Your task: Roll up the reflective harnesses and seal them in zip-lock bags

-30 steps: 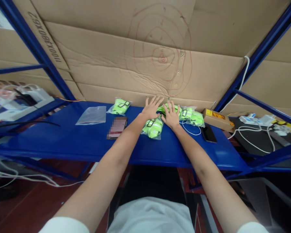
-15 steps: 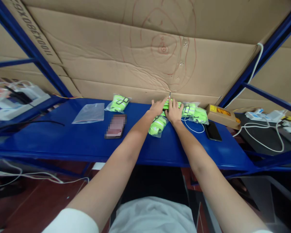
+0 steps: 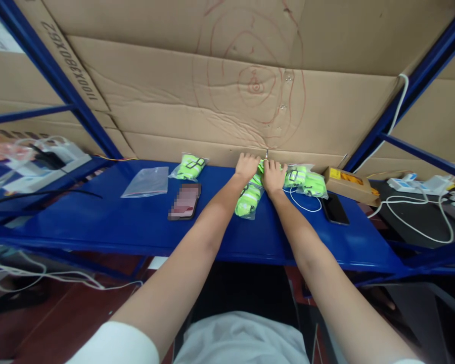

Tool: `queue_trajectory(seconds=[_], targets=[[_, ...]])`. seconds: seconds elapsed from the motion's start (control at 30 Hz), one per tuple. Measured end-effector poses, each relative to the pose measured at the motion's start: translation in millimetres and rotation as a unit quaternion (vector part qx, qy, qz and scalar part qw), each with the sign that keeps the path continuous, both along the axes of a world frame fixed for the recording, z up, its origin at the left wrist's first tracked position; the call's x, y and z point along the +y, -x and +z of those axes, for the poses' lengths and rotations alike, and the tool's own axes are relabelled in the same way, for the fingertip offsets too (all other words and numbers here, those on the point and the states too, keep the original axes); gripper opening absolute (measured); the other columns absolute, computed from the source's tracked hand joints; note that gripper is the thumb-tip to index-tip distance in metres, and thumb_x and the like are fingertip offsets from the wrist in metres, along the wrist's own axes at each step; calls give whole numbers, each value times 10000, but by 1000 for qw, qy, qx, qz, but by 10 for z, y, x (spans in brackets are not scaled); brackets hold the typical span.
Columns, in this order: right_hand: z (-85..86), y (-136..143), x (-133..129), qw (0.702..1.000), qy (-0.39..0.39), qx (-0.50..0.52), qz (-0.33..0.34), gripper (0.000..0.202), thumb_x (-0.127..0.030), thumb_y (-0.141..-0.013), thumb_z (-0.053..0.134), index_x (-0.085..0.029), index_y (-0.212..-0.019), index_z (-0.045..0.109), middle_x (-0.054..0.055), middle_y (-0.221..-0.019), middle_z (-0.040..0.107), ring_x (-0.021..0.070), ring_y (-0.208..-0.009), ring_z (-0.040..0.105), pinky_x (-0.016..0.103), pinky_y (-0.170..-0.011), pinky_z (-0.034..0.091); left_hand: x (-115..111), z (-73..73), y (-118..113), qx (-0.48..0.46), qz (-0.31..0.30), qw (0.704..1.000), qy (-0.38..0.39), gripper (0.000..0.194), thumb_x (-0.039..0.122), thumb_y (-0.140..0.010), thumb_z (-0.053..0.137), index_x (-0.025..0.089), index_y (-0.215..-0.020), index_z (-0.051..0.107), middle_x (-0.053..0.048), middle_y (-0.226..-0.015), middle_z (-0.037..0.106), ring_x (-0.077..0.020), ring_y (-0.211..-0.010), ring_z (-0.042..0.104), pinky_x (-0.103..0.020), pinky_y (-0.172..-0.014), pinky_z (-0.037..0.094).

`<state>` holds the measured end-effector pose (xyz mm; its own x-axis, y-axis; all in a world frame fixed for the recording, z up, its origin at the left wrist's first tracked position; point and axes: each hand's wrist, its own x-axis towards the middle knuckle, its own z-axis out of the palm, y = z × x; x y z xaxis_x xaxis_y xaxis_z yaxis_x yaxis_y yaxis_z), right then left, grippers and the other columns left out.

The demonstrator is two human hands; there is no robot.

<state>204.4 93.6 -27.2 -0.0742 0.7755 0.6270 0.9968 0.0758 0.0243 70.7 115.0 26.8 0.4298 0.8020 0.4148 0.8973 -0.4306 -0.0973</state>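
Note:
Neon green reflective fabric [image 3: 261, 166] lies at the back of the blue table, mostly hidden under my hands. My left hand [image 3: 247, 166] has its fingers curled closed at the fabric's left side. On its right part, my right hand [image 3: 274, 177] grips with bent fingers. Just in front of them is a clear bag of folded green fabric [image 3: 248, 201], partly behind my left forearm. Two more bagged green bundles, one nearer [image 3: 297, 175] and one farther right [image 3: 314, 185], sit beside my right hand.
At left are another bagged bundle [image 3: 190, 167], a flat clear plastic bag [image 3: 146, 182] and a phone [image 3: 185, 202]. A black phone [image 3: 335, 209], white cable [image 3: 305, 208] and open carton [image 3: 351, 185] are on the right. A cardboard wall [image 3: 174, 106] stands behind the blue table [image 3: 98, 217].
My left hand has shifted slightly left, away from my right hand, and its fingers are more curled. More green fabric shows between the hands. The camera view has tilted a little.

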Motion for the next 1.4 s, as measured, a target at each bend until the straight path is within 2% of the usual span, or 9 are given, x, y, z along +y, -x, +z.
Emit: queue_trajectory(seconds=[0.2,0.43,0.53,0.63,0.93,1.1,1.2,1.27,1.4], targets=[[18,-154,21,1000,-2,-8,5,515,-157,-996,279,-122,-1406,589,238,-1307,630,362,-1222,473,641,-1142,220,12,-67,169,11,-9,1000,12,384,383,-995,653,152,-1300,623,-119,-1320,635,-258,-1180,644,-489,-1010,568],[-5,-125,20,1000,-6,-24,16,539,-144,-1008,229,-103,-1420,573,232,-1267,644,352,-1191,493,625,-1134,237,1,-89,303,8,-27,999,37,394,397,-1005,626,151,-1313,617,-121,-1320,635,-271,-1214,622,-512,-1050,526],[9,-125,2,999,-2,-29,21,541,-144,-1012,221,-85,-1433,556,235,-1278,636,350,-1193,495,622,-1129,249,-12,-97,341,-1,-32,998,47,348,258,-1042,483,113,-1328,620,-196,-1287,661,-324,-1270,588,-513,-1061,475],[19,-136,-13,999,5,-32,24,541,-140,-1016,214,-81,-1439,545,232,-1294,627,346,-1207,497,619,-1130,257,-15,-119,357,-9,-37,998,54,425,129,-1013,348,91,-1335,623,-255,-1279,663,-362,-1294,568,-507,-1045,443],[34,-160,-13,999,11,-36,18,522,-121,-1025,210,-84,-1424,545,205,-1299,615,334,-1228,520,623,-1123,297,-6,-120,356,-23,-33,997,61,451,97,-989,308,89,-1316,618,-252,-1286,659,-362,-1289,578,-497,-1044,431],[63,-182,1,998,1,-50,38,487,-101,-995,261,-81,-1385,552,187,-1267,612,323,-1206,530,613,-1101,325,-1,-111,380,-36,-19,997,68,436,105,-976,358,118,-1337,603,-204,-1261,676,-352,-1281,597,-493,-1061,439],[86,-252,-45,995,13,-69,67,452,-132,-985,324,-109,-1378,545,157,-1286,592,305,-1222,511,585,-1102,328,8,-106,418,-79,9,993,85,395,115,-951,426,135,-1289,629,-162,-1189,690,-353,-1264,615,-502,-1080,437],[87,-342,-109,993,18,-74,87,450,-162,-1006,310,-132,-1395,534,141,-1308,572,303,-1251,494,581,-1103,321,-3,-116,470,-144,31,985,95,358,102,-931,449,154,-1216,659,-128,-1141,690,-335,-1261,618,-486,-1100,427],[44,-557,-235,994,1,-23,106,483,-272,-1080,201,-154,-1383,558,143,-1322,567,310,-1271,500,577,-1098,322,-127,-239,618,-305,10,948,88,290,52,-876,431,175,-1002,662,-63,-1024,702,-248,-1143,650,-372,-1055,457]])
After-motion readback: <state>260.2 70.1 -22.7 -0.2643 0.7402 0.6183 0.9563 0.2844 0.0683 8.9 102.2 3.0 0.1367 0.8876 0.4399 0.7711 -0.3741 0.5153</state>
